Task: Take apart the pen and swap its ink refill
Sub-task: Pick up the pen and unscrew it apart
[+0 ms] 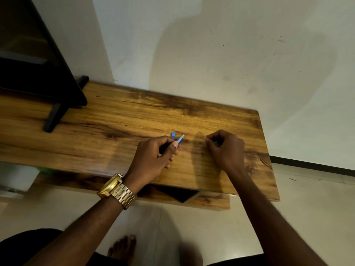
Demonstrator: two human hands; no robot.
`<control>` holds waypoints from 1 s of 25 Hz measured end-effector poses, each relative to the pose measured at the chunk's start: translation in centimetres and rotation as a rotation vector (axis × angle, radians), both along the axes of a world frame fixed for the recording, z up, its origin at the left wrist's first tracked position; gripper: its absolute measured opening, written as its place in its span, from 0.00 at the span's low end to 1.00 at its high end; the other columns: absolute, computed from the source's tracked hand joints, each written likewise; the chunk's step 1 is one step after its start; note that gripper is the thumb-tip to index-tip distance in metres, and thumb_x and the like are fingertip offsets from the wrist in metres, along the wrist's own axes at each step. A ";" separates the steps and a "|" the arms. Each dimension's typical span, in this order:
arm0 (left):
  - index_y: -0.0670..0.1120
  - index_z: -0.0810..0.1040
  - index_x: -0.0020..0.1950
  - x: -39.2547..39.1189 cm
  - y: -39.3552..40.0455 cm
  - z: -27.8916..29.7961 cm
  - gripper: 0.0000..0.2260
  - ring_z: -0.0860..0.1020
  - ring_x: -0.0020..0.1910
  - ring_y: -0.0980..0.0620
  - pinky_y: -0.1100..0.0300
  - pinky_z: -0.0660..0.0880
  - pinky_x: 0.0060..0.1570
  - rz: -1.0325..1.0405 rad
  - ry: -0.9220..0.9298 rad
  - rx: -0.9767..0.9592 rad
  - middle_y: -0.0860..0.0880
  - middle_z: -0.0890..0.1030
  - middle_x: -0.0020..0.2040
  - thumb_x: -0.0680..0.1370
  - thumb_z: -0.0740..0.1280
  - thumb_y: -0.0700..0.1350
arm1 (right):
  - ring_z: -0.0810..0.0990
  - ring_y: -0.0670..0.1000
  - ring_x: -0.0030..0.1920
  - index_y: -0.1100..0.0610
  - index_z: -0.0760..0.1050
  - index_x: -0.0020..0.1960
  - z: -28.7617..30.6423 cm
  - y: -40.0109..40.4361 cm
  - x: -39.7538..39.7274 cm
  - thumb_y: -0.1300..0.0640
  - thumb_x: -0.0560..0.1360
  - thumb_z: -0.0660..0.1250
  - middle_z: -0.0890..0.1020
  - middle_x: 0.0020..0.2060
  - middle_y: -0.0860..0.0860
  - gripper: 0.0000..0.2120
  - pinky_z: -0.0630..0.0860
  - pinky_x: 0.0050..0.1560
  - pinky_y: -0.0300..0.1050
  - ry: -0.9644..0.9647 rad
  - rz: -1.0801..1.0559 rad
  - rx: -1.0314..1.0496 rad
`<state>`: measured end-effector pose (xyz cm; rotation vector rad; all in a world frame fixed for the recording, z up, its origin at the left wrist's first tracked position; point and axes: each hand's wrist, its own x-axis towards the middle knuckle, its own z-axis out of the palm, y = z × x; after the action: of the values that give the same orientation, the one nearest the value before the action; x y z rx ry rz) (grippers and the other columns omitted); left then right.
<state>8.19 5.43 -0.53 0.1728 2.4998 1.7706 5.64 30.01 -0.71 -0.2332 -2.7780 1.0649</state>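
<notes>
Pen [180, 139]: only the blue tip end shows, the rest is buried in the left hand [153, 156]. Small blue piece [173, 134] just behind it is too small to identify. Right hand [224, 146]: fingers curled, can't tell if they pinch anything. Dark stand [51, 118] on the worktop [115, 120] is cut off at the left edge. Both forearms run off the bottom.

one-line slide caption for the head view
Left hand grips a blue pen over the wooden table; right hand curled nearby.
</notes>
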 end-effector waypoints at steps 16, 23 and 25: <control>0.47 0.87 0.59 0.6 0.1 0.4 0.09 0.87 0.42 0.55 0.63 0.82 0.34 -0.073 -0.047 0.026 0.52 0.89 0.45 0.85 0.69 0.49 | 0.81 0.51 0.40 0.62 0.87 0.51 1.9 -3.7 1.4 0.58 0.80 0.75 0.88 0.43 0.58 0.07 0.78 0.40 0.44 -0.237 0.177 -0.808; 0.47 0.88 0.60 0.7 0.1 0.3 0.10 0.88 0.42 0.55 0.62 0.84 0.37 -0.090 -0.063 0.040 0.52 0.89 0.45 0.85 0.69 0.49 | 0.80 0.49 0.38 0.60 0.85 0.48 3.3 -1.9 0.5 0.65 0.82 0.70 0.86 0.40 0.53 0.07 0.77 0.41 0.45 -0.077 0.011 -0.816; 0.47 0.88 0.58 0.5 0.0 0.2 0.09 0.88 0.43 0.55 0.61 0.84 0.38 -0.040 -0.083 0.087 0.51 0.90 0.45 0.85 0.70 0.49 | 0.84 0.46 0.40 0.56 0.87 0.51 3.5 0.0 0.2 0.56 0.82 0.73 0.88 0.42 0.49 0.05 0.81 0.44 0.44 0.009 -0.001 -0.470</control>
<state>8.66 5.43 -0.33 0.1497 2.3485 1.8333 5.81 29.98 2.76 -0.2807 -2.4758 1.6996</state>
